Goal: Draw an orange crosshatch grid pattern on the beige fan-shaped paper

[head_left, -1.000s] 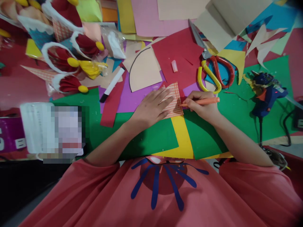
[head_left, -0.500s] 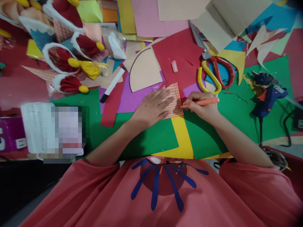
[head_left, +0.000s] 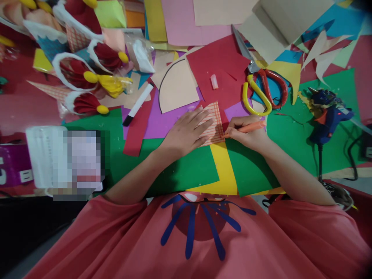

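My left hand [head_left: 188, 130] lies flat with fingers spread on a pale paper piece [head_left: 214, 120] marked with an orange grid of lines. In my right hand [head_left: 247, 130] is an orange marker [head_left: 251, 126], pinched with its tip at the right edge of that paper. The palm side of the left hand and part of the paper beneath it are hidden. Just above lies a beige paper sector [head_left: 178, 87] with a black curved line. A small pale pink marker cap [head_left: 214, 82] rests on red paper [head_left: 217, 66].
Scissors [head_left: 257, 83] with red and yellow handles lie beyond my right hand. A blue glue gun [head_left: 328, 120] with a cord is at right. A black-and-white marker [head_left: 138, 104] lies left of the sector. Decorated paper cones [head_left: 77, 71] crowd the upper left; a blurred phone [head_left: 84, 159] sits lower left.
My right hand has shifted slightly, and the marker tip has moved a little down along the paper's right edge. The left hand stays in place.
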{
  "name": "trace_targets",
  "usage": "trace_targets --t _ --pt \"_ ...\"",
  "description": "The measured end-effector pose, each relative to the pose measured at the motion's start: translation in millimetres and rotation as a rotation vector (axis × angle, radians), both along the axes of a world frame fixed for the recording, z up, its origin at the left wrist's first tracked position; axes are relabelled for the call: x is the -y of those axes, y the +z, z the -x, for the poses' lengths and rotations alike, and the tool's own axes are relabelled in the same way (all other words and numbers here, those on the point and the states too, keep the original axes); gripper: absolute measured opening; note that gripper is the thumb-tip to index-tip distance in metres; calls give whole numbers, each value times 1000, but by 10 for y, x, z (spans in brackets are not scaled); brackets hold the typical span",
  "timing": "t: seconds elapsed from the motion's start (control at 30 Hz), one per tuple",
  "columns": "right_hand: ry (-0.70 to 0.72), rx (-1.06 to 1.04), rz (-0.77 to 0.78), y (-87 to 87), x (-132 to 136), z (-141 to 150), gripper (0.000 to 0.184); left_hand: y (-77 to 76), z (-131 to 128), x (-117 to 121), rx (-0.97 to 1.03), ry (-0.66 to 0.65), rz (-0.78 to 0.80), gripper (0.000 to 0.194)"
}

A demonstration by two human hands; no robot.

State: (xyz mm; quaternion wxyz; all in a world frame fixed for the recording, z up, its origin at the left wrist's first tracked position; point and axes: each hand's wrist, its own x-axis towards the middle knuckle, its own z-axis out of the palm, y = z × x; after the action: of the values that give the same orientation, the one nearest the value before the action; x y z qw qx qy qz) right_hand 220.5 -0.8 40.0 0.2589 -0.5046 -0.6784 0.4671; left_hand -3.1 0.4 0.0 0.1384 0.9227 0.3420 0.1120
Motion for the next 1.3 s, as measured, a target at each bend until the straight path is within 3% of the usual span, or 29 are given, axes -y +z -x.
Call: trace_targets --t 0.4,0.5,0.6,0.83,0.97,1.1,1.3 --pt "56 -62 68 21 -7 -14 24 -2 -1 4 21 6 35 47" --pt "-30 -171 193 5 -41 -44 16 4 -2 4 31 -3 0 46" --pt "-203 -271 239 -48 -74 -81 15 -4 2 3 33 -13 -3 47" --pt "-305 -390 137 -114 -68 -91 16 64 -15 27 34 -64 5 49" --pt "-306 -273 0 -68 -37 -69 15 151 -34 65 39 -172 22 43" --pt "-242 -137 -94 -64 -28 -52 16 170 -34 90 27 -181 44 39" --pt "-175 -51 -98 -115 -44 -43 19 157 -33 83 31 -188 37 40"
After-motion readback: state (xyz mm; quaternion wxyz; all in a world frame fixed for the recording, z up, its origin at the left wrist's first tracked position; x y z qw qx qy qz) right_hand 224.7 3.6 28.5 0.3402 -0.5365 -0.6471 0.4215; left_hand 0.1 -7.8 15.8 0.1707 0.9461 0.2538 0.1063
